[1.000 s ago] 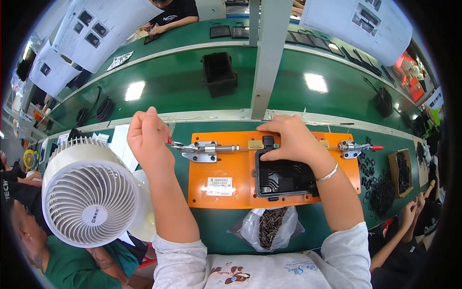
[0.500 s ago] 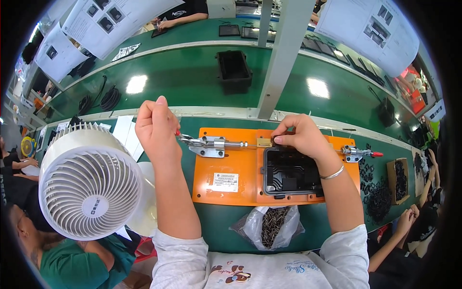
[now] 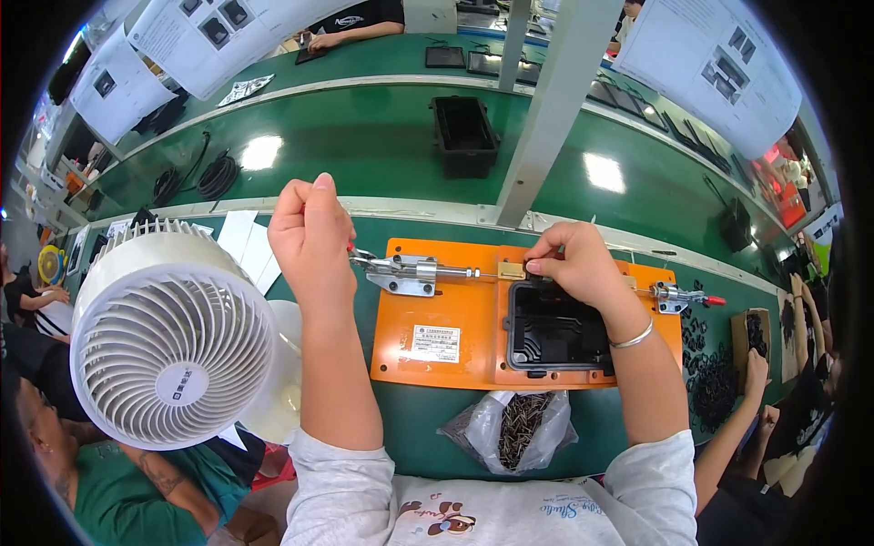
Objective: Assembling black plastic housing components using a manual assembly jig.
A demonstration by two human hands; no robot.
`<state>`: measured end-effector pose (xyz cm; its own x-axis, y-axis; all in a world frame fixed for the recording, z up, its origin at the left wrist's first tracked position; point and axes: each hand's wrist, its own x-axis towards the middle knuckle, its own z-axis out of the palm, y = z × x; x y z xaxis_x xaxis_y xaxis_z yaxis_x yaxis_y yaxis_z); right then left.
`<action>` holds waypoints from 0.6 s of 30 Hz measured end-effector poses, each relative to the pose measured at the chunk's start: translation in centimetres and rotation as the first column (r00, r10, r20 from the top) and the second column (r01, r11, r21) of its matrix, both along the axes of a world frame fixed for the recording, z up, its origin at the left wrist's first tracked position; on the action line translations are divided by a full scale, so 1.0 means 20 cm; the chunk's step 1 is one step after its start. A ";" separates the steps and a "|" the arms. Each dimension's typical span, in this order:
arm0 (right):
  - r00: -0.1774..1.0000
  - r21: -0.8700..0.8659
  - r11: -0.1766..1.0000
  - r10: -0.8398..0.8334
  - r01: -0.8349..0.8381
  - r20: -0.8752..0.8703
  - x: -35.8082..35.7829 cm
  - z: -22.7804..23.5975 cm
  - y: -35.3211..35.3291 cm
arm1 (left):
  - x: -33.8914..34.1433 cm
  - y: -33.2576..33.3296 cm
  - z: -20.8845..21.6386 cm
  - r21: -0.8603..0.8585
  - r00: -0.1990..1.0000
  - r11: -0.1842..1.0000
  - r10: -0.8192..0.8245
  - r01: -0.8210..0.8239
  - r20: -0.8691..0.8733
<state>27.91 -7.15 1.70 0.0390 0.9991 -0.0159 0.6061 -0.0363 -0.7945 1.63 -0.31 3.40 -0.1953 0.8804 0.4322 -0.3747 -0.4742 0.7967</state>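
Observation:
My left hand (image 3: 309, 227) is closed round the red handle (image 3: 351, 247) of a metal toggle clamp (image 3: 410, 275), on the left of an orange fixture plate (image 3: 397, 337). The clamp's rod points right to a small brass block (image 3: 511, 270). My right hand (image 3: 583, 264) pinches at the far edge of an open black box (image 3: 555, 337) seated in the fixture. A small dark part shows under its fingertips, too covered to name. Beyond my right wrist, a second toggle clamp (image 3: 670, 298) with a red tip is fixed to the plate's right side.
A clear bag of screws (image 3: 523, 432) lies before the fixture. A white fan (image 3: 173, 355) stands at left. Black small parts (image 3: 715, 387) and a cardboard box (image 3: 763, 338) are at right, near a co-worker's hand (image 3: 757, 369). Behind a post (image 3: 537, 136), another black box (image 3: 462, 132) rests on green.
The view has shifted slightly. Both my hands keep their places on the clamp handle and at the black box. At right, a co-worker's arm has moved up beside the cardboard box.

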 end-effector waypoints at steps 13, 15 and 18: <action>0.996 0.040 0.999 -0.010 0.006 0.090 -0.01 -0.03 0.02 | 0.24 -0.12 -0.03 0.102 0.822 0.993 0.013 0.055 -0.570; 0.995 0.044 0.999 0.010 -0.014 0.103 -0.01 -0.03 0.02 | 0.27 -0.12 -0.05 0.114 0.807 0.991 0.010 0.072 -0.591; 0.996 0.038 0.999 0.006 -0.009 0.088 -0.01 -0.03 0.02 | 0.30 -0.13 -0.08 0.128 0.745 0.991 0.054 0.043 -0.665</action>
<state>27.62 -6.76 1.06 0.0308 0.9992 0.0254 0.6741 -0.0020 -0.7386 7.62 -2.83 1.75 0.1799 0.8085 0.5604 0.2316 -0.5885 0.7746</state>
